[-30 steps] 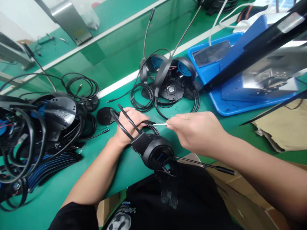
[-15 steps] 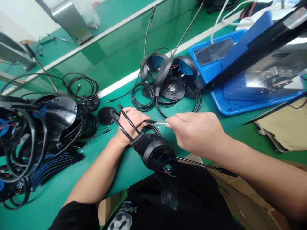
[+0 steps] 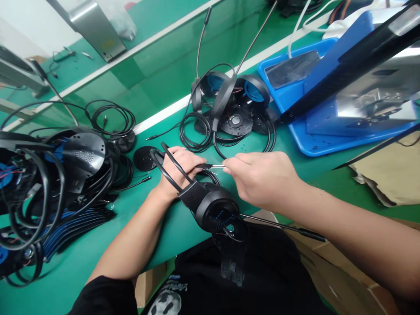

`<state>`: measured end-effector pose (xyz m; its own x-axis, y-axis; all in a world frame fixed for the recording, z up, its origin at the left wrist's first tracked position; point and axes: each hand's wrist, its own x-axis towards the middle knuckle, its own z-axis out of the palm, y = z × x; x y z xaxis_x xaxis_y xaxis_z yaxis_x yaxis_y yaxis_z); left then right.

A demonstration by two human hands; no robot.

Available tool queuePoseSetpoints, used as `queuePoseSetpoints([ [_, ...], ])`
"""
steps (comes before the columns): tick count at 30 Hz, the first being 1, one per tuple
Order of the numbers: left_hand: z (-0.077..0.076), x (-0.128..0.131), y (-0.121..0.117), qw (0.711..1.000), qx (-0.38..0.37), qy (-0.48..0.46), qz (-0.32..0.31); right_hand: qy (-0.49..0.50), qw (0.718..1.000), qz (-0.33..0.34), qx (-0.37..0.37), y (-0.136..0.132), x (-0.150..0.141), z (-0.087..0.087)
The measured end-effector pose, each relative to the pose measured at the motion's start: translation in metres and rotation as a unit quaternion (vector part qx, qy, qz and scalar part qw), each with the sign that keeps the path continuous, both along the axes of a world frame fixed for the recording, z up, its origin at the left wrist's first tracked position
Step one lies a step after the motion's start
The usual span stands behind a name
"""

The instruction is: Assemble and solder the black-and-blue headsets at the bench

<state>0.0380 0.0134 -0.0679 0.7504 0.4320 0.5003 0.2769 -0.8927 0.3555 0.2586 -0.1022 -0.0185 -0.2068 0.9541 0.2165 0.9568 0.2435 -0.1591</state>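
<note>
My left hand (image 3: 179, 168) reaches through the headband tubes of a black headset (image 3: 216, 208), its fingers closed on a slim black piece (image 3: 205, 166). My right hand (image 3: 265, 177) pinches a pair of thin, shiny, parallel strands (image 3: 217, 166) that meet the black piece's end. Whether these are wires or tool tips, I cannot tell. The headset lies at the table edge against my shirt, with its near earcup opened and small wires showing. A microphone boom (image 3: 278, 225) sticks out to the right. Cable loops (image 3: 210, 175) lie partly hidden behind the headset.
Several opened headsets (image 3: 83, 151) and coiled cables crowd the left. Another headset (image 3: 223, 100) with a cable coil (image 3: 196, 132) lies ahead. A blue tray (image 3: 305, 148) with a metal device (image 3: 377, 100) stands at right. A round black cover (image 3: 144, 158) lies beside my left hand.
My right hand has shifted slightly left, towards the black piece. My left hand and the headset stay in place.
</note>
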Motion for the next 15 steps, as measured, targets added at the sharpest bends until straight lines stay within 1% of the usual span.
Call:
queuePoseSetpoints([
  [3, 0.0001, 0.0006, 0.0002, 0.999, -0.001, -0.032, -0.004, 0.010, 0.999, -0.005, 0.032, -0.0008, -0.0026, -0.0014],
  [8, -0.0005, 0.0004, 0.0009, 0.999, 0.002, -0.034, -0.005, 0.012, 0.997, -0.014, 0.075, -0.0019, -0.0054, -0.0045],
  [12, -0.0002, 0.0009, 0.0018, 0.999, -0.014, -0.043, -0.023, 0.018, 0.996, 0.010, 0.089, -0.0003, -0.0049, -0.0067],
  [15, -0.0007, 0.0009, 0.0023, 0.999, -0.022, -0.025, -0.020, 0.022, 0.996, 0.016, 0.085, 0.0014, -0.0042, -0.0073],
])
